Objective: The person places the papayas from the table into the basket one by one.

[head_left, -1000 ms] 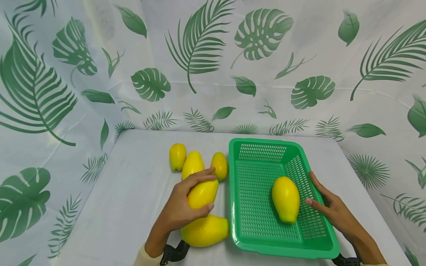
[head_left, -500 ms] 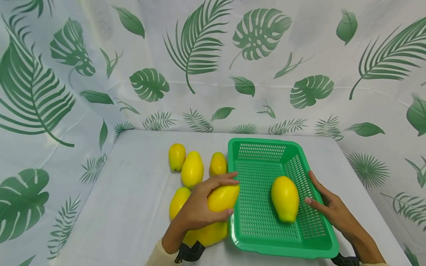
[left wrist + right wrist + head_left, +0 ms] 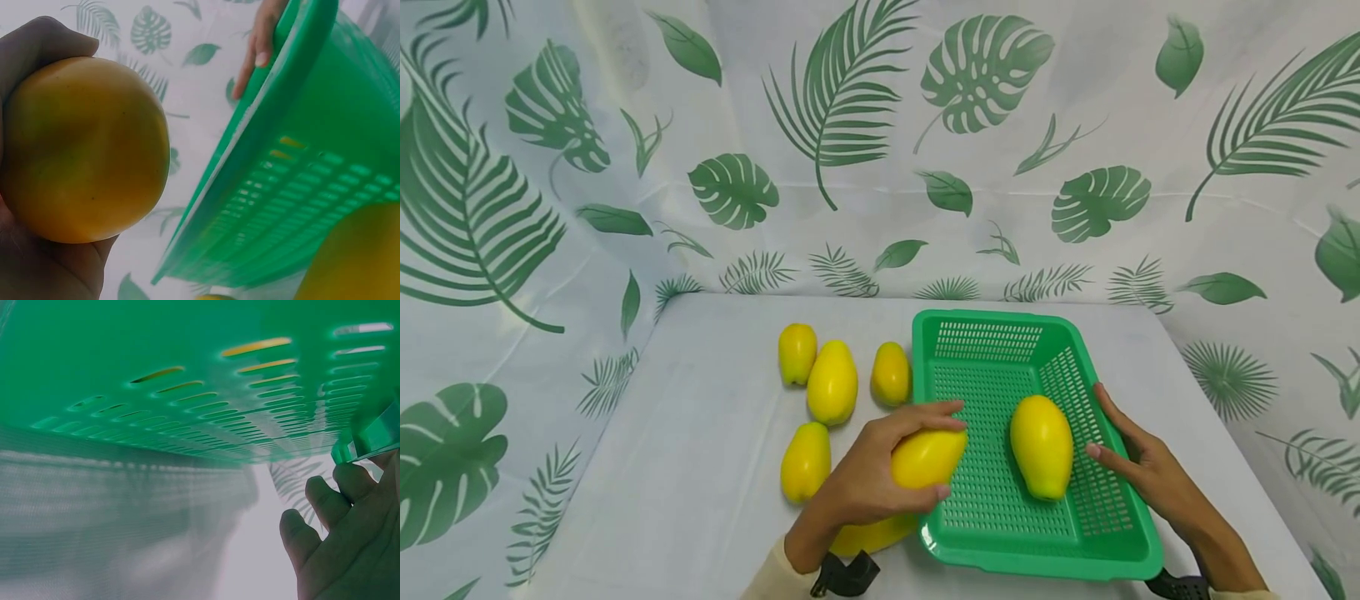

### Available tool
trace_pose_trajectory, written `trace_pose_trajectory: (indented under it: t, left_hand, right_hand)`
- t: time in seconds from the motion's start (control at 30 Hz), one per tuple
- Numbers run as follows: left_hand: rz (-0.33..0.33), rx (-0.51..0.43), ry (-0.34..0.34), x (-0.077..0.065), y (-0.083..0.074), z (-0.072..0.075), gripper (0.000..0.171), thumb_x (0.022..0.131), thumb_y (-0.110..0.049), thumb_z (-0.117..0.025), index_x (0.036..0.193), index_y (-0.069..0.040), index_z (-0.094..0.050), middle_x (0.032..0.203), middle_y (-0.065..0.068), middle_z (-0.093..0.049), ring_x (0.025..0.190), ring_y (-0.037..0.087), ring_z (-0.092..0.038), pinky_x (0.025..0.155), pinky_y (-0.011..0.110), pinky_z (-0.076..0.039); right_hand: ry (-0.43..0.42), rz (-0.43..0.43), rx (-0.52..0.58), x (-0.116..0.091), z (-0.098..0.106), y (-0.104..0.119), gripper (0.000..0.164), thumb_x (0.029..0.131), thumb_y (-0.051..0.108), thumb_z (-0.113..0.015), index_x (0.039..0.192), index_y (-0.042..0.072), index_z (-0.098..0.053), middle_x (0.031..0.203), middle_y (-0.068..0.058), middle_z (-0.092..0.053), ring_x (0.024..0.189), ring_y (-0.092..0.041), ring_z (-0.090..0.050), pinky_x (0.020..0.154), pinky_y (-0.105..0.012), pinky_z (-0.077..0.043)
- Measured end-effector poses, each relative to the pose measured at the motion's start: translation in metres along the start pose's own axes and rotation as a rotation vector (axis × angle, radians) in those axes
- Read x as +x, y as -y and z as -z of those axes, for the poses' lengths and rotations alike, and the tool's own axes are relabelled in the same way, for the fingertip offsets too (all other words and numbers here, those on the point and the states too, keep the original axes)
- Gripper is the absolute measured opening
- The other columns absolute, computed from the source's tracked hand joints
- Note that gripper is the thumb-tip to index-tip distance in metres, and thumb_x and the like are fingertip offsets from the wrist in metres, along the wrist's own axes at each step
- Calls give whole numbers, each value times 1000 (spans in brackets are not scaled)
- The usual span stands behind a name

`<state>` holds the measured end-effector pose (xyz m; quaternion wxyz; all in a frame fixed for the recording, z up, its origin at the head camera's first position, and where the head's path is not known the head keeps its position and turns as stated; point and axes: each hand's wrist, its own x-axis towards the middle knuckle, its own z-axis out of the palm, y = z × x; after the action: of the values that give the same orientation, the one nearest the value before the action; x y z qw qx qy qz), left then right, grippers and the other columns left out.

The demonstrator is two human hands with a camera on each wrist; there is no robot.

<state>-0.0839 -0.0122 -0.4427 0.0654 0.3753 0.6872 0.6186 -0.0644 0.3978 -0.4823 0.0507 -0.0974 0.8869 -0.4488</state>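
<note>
Yellow and smooth-skinned, the held fruit [image 3: 928, 458] is in my left hand [image 3: 874, 471], thumb curled along its near side and fingers over its far side. It overlaps the left rim of the basket [image 3: 1037, 567] in the head view, but I can't tell whether it clears that edge; if carried too low, it could catch there and be jolted loose onto the low fruit [image 3: 877, 535] under my wrist. A slack grip might do the same, since the skin looks slick. My right hand [image 3: 1152, 472] grips the right rim, thumb and forefinger set apart; were it to ease off, a knock could push the basket across the table [image 3: 700, 417]. A shove leftward might nudge the small fruit [image 3: 891, 373] just beside it. Inside, toward the right wall, lies the loose fruit [image 3: 1042, 447]; a hard drop or tilt could roll or bruise it.
</note>
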Motion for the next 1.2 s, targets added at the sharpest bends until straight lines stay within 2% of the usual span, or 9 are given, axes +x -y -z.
trace_pose_trajectory:
  t: [0.17,0.4,0.7,0.87,1.0,1.2]
  left_hand:
    - [8,15,32,4,1,-9,62,86,-21,-82,145,-25,-63,163,-7,-52,151,15,-49,114,37,-51]
    - [-1,5,78,9,2,-20,64,85,-19,-83,145,-27,-62,162,-15,-50,152,12,-48,113,34,-51]
    - [4,69,132,13,4,-34,62,86,-21,-83,145,-29,-63,162,-22,-47,149,11,-49,110,29,-50]
    - [7,90,144,12,6,-39,61,88,-23,-82,146,-28,-63,163,-22,-45,149,10,-48,116,31,-47]
    - [0,97,143,12,9,-41,62,88,-23,-83,146,-26,-62,164,-21,-45,149,13,-49,114,30,-48]
    - [-15,119,150,14,12,-45,61,88,-25,-82,146,-25,-63,165,-21,-44,147,7,-49,112,28,-49]
  right_hand:
    - [-1,5,3,0,-1,0,84,109,12,-58,172,31,-5,179,14,-1,145,24,-16,101,2,-30]
    - [-4,7,0,0,0,1,84,109,12,-58,172,31,-6,179,13,-1,145,24,-16,101,2,-32]
    - [-6,-4,-7,1,0,1,84,109,13,-58,172,33,-5,180,11,0,144,24,-16,102,2,-30]
    - [-9,-32,-41,1,0,1,85,109,17,-59,171,35,-5,178,16,-1,138,27,-20,97,-3,-38]
    - [-10,-29,-42,1,0,1,85,109,17,-59,171,34,-5,178,15,-2,138,27,-20,97,-3,-38]
    - [-14,-32,-52,1,-1,2,85,109,18,-60,171,34,-5,178,16,-2,138,27,-19,97,-3,-37]
